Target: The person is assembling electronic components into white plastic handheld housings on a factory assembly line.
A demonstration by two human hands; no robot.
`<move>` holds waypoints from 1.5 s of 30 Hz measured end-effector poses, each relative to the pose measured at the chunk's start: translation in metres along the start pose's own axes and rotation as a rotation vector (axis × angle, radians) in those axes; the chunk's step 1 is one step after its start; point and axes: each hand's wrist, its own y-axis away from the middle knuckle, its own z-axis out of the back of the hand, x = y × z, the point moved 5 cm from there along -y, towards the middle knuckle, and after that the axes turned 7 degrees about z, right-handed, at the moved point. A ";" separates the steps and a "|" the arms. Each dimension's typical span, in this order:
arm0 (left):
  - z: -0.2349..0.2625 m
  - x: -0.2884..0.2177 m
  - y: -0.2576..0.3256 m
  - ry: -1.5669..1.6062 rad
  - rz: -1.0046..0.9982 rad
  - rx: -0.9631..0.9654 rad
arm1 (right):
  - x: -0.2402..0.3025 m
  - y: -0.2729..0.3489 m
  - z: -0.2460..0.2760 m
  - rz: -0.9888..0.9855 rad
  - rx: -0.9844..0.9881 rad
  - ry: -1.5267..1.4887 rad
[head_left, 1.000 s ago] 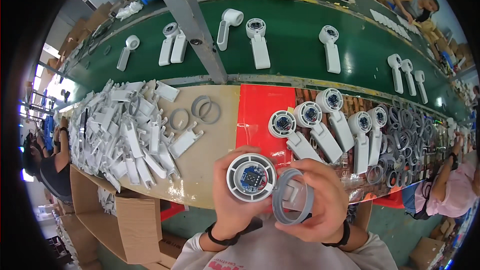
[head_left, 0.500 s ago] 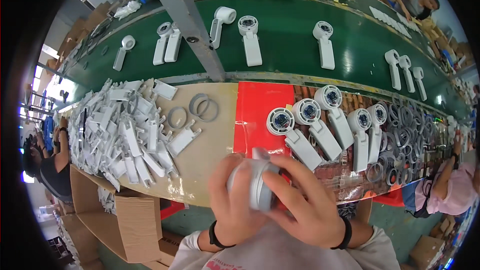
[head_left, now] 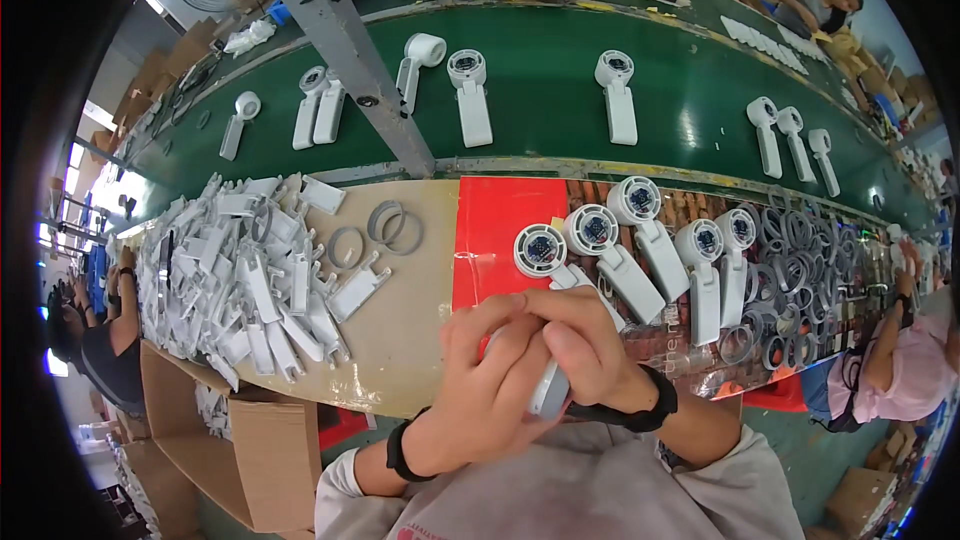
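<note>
My left hand and my right hand are both closed around a white and grey handheld fan, close to my body over the table's near edge. The fingers cover most of it; a rounded part shows below them. Just beyond my right hand, several white handheld fans lie with round heads open, dark circuit boards showing inside. The nearest fan is partly hidden by my right hand. A red sheet lies under the area past my hands.
White plastic handle pieces are heaped at the left, beside a few grey rings. More grey rings pile up at the right. Beyond a metal post, a green conveyor belt carries fans. A cardboard box stands lower left.
My hands have drawn together and wrapped more tightly over the fan, hiding most of its round head. My right hand now overlaps the left. The view has shifted slightly.
</note>
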 end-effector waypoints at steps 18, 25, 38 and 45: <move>-0.011 0.014 -0.003 0.084 0.201 0.051 | 0.044 0.037 0.015 0.003 0.006 0.819; -0.011 0.032 0.008 0.831 0.553 0.011 | 0.046 0.052 0.020 0.177 -0.363 -0.015; -0.017 0.023 0.016 1.092 0.513 -0.079 | 0.061 0.057 0.015 0.315 -0.323 0.201; -0.019 0.020 0.011 1.174 0.565 -0.091 | 0.062 0.054 0.015 0.269 -0.294 0.271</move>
